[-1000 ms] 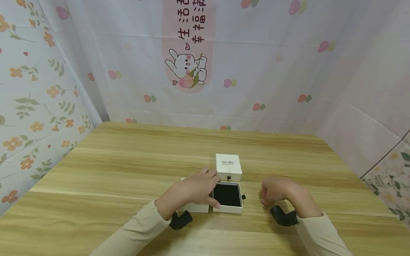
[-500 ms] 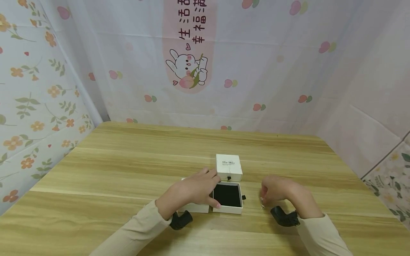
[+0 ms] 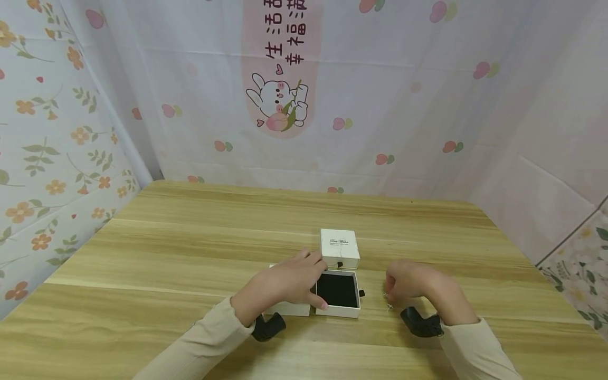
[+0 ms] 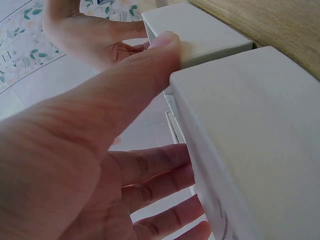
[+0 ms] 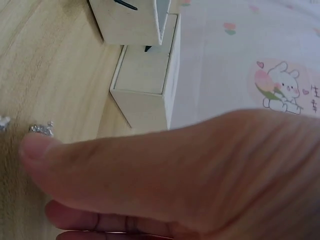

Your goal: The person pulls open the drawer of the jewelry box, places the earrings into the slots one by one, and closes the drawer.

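A white box drawer point(image 3: 349, 311) with a black padded inside and a black pull tab lies on the table. My left hand point(image 3: 292, 279) spans this drawer, its thumb point(image 4: 165, 47) on the near wall and its fingers at the far side. Under that hand is the white box sleeve point(image 3: 296, 310), partly hidden. To the right, my right hand point(image 3: 408, 279) is low over the table, pinching a small sparkly silver jewellery piece point(image 5: 42, 130) at the thumb tip. A second small silver piece point(image 3: 389, 306) lies on the wood beside it.
Just behind the drawer stands a shut white box point(image 3: 339, 244) with dark lettering and a black tab. Printed cloth point(image 3: 404, 105) hangs behind the wooden table point(image 3: 214, 221). A black wrist mount point(image 3: 420, 322) sits on the right wrist, low over the table.
My right fingertips have shifted slightly left with one silver piece, and the two pieces now show farther apart. The left hand and the boxes have stayed put.
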`<state>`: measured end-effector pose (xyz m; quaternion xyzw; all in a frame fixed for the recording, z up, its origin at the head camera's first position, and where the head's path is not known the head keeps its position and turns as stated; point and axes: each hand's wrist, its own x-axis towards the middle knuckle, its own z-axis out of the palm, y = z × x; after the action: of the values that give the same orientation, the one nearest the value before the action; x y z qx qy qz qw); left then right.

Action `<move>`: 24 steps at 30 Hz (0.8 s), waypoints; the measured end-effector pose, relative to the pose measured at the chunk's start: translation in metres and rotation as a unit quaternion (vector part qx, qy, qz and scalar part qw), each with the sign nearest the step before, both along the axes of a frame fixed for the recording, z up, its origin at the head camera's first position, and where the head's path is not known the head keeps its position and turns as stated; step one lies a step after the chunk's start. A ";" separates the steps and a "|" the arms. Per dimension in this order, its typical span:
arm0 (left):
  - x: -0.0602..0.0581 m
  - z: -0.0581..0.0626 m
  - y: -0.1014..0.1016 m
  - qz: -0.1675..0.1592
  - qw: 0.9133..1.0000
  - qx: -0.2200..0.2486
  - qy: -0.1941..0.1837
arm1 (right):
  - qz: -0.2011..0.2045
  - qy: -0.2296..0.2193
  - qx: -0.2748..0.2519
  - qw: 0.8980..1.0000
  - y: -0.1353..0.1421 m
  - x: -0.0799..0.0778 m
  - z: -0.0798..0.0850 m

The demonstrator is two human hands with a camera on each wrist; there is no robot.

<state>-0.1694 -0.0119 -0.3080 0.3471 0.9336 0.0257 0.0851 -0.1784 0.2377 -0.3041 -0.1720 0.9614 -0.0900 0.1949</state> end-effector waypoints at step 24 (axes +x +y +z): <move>0.001 0.001 0.000 -0.004 1.000 0.004 0.002 | 0.005 0.012 -0.030 0.999 -0.003 -0.001 -0.005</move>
<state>-0.1685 -0.0123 -0.3073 0.3508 0.9324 0.0281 0.0817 -0.1795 0.2342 -0.3094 -0.1837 0.9597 -0.1156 0.1786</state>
